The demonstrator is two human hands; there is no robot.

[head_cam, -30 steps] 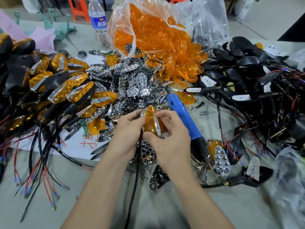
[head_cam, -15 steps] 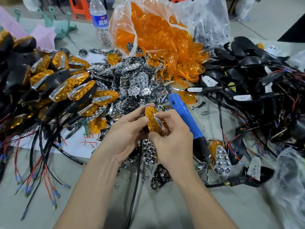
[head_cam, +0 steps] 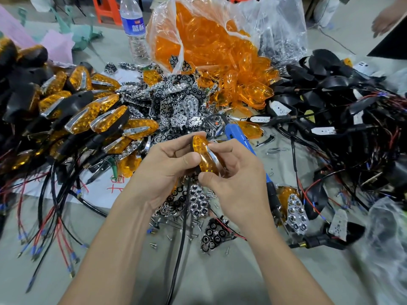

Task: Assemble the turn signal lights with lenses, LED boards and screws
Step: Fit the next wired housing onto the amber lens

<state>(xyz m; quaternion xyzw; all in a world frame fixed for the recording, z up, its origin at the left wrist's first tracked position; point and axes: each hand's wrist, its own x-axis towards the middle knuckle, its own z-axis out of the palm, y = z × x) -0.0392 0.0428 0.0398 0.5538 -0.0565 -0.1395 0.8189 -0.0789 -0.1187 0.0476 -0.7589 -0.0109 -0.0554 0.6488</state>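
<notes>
Between your two hands, over the middle of the tabletop [head_cam: 220, 282], you hold one turn signal light [head_cam: 203, 155] with its amber lens facing up at you and a chrome trim strip [head_cam: 212, 158] running down its right side. Your left hand [head_cam: 163, 170] wraps it from the left, thumb pressed on the lens face and fingers curled behind. Your right hand [head_cam: 240, 186] pinches it from the right, forefinger on the upper edge beside the strip and thumb at the lower tip. Both hands are clamped on this one piece, almost touching each other.

You seem to be seating the lens and trim on the body before fastening. Squeeze evenly round the rim rather than at one end, and check that the seam closes all the way along; your palms hide the back, so you must turn it to be sure. Mind the black lead [head_cam: 182, 238] that drops from under your hands toward you: let it hang free so it is not trapped in the joint.

When the fit is flush, the blue electric screwdriver [head_cam: 239, 139] lies just behind your right hand, and loose screws [head_cam: 169, 226] are scattered on the tabletop right below your wrists.
</notes>
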